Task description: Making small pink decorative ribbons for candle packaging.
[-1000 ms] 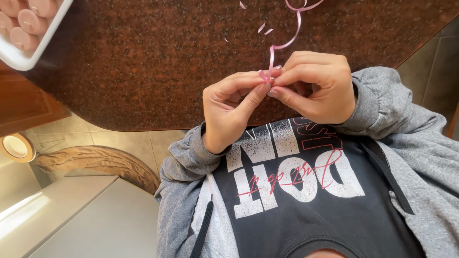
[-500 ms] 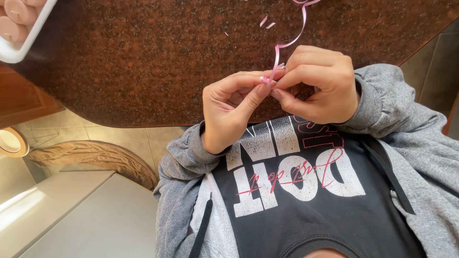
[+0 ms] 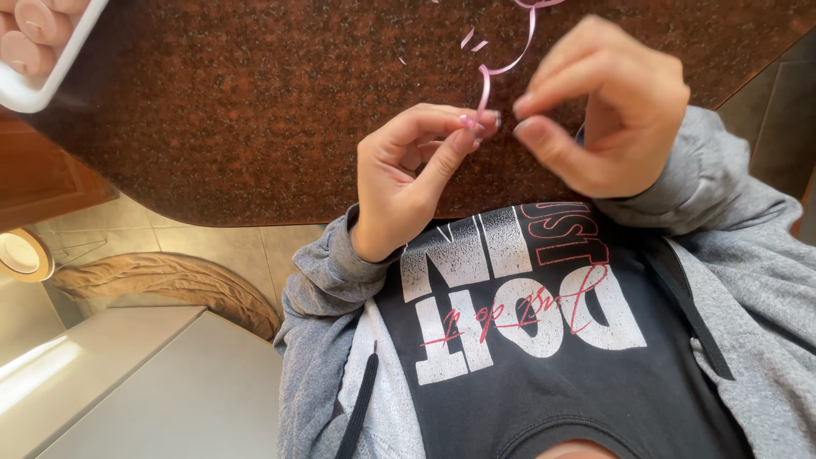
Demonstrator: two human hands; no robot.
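A thin pink curling ribbon (image 3: 507, 64) lies on the brown speckled stone countertop (image 3: 255, 110) and runs down to my hands. My left hand (image 3: 406, 183) pinches the ribbon's near end between thumb and forefinger at the counter's edge. My right hand (image 3: 608, 110) hovers just to the right of that pinch. Its fingers are curled and its thumb and forefinger tips are close together, a small gap away from the ribbon, with nothing visible between them. Both sleeves are grey, over a black printed top.
A white tray (image 3: 38, 92) holding pink round pieces sits at the counter's far left corner. Small pink ribbon scraps (image 3: 469, 38) lie near the strand. Below the counter are a wooden cabinet (image 3: 42, 178), a tiled floor, a beige mat (image 3: 170, 280) and a grey appliance top (image 3: 144, 382).
My right hand has let go of the ribbon end and drawn slightly right. My left hand keeps its pinch. The view has moved closer to the hands.
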